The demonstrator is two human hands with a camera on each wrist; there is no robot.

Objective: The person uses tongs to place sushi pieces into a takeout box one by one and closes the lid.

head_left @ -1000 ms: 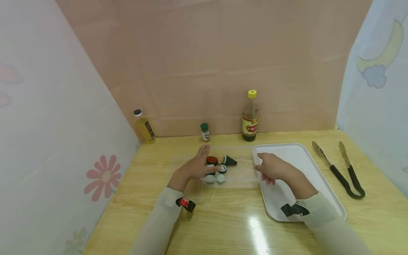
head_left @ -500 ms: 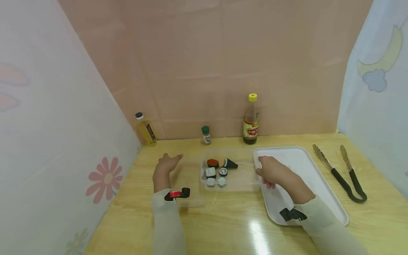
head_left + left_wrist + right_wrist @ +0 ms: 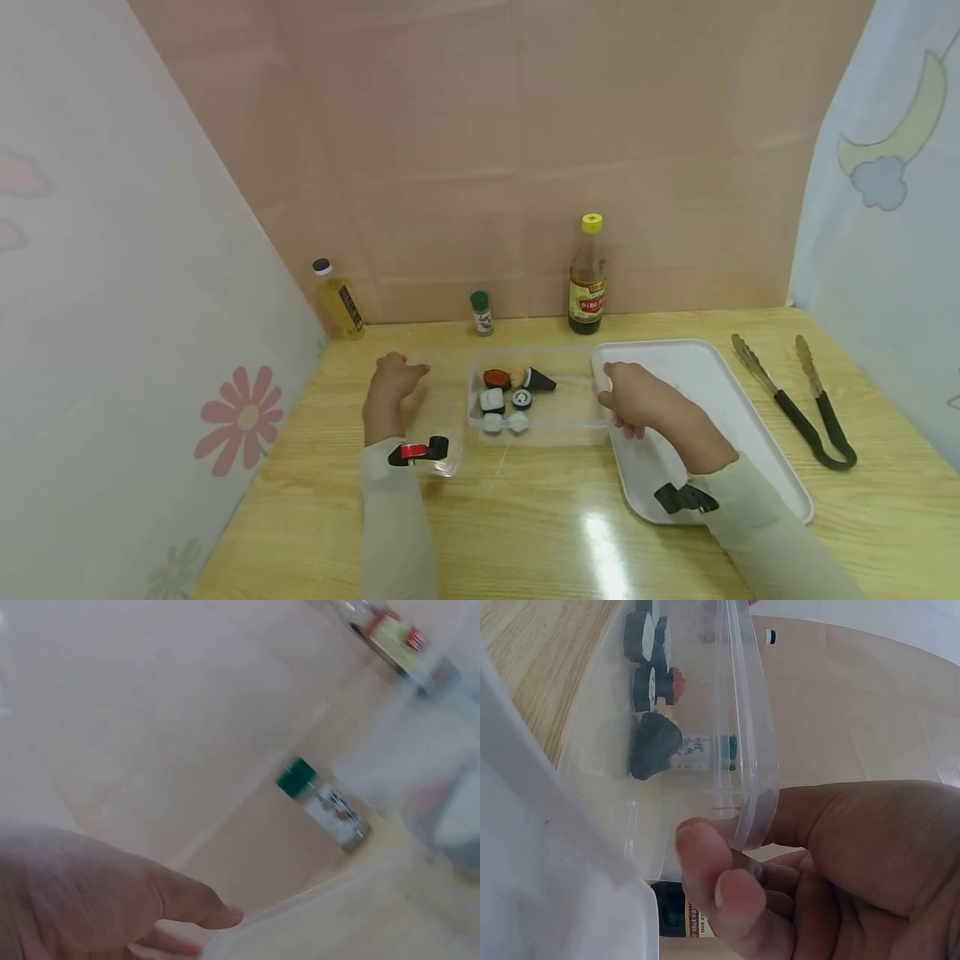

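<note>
A clear plastic container (image 3: 566, 408) stands mid-table with several toy-like sushi pieces in its left part. They include a red-topped roll (image 3: 497, 379), a black cone-shaped hand roll (image 3: 538, 380) and a small round roll (image 3: 521, 398). My right hand (image 3: 636, 398) grips the container's right end, its rim between thumb and fingers in the right wrist view (image 3: 840, 877). On the left, my left hand (image 3: 393, 385) pinches the edge of a clear plastic lid (image 3: 441, 421), which looks slightly tilted. In the left wrist view the thumb (image 3: 199, 904) lies along that clear edge; the other fingers are mostly hidden.
A white tray (image 3: 720, 417) lies partly under my right forearm, with black-handled tongs (image 3: 813, 425) to its right. Along the back stand an oil bottle (image 3: 341, 304), a green-capped spice jar (image 3: 482, 313) and a yellow-capped sauce bottle (image 3: 587, 283).
My left hand has gone left from over the sushi to the lid. The lid's right edge has since shifted left, away from the container. The right hand stays at the container's end.
</note>
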